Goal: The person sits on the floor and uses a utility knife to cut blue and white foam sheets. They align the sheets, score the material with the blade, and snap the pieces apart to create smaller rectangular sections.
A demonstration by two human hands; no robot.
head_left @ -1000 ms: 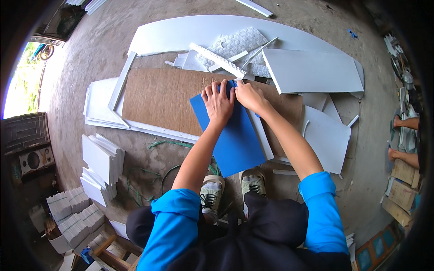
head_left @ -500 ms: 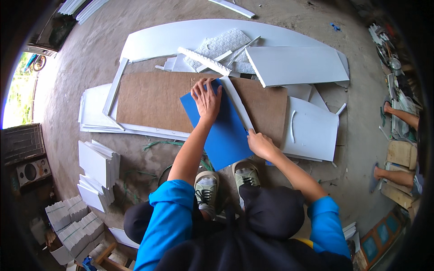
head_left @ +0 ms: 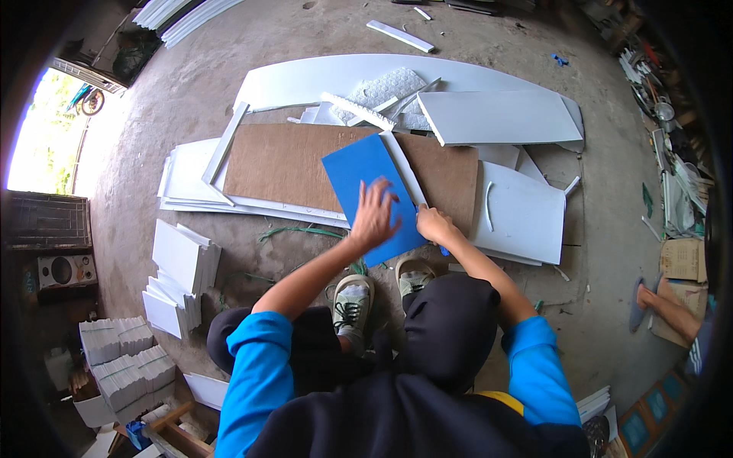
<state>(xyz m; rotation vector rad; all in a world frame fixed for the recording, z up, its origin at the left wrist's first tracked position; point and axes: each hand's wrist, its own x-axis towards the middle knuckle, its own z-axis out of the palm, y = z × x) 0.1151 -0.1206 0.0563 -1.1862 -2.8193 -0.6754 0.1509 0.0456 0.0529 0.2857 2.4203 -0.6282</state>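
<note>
A blue rectangular sheet (head_left: 365, 169) lies slanted on a brown board (head_left: 279, 160). Along the sheet's right edge runs a narrow white strip (head_left: 405, 169). My left hand (head_left: 374, 214) is over the lower half of the sheet, its fingers spread and slightly blurred, holding nothing; whether it touches the sheet I cannot tell. At the sheet's lower right edge, beside the strip's near end, my right hand (head_left: 436, 227) is closed around a slim blue tool (head_left: 444, 250). Most of that tool is hidden in the fist, with only bits of blue showing.
White foam sheets (head_left: 519, 206) lie under and around the board. A thick white panel (head_left: 500, 118) and offcuts (head_left: 359, 111) lie beyond it. Stacked white pieces (head_left: 179, 263) stand at left. Another person's leg (head_left: 672, 311) is at the right edge.
My left hand has come off the sheet's upper part and moved down toward me, fingers spreading. My right hand stays at the sheet's right edge. The whole view has shifted slightly.
</note>
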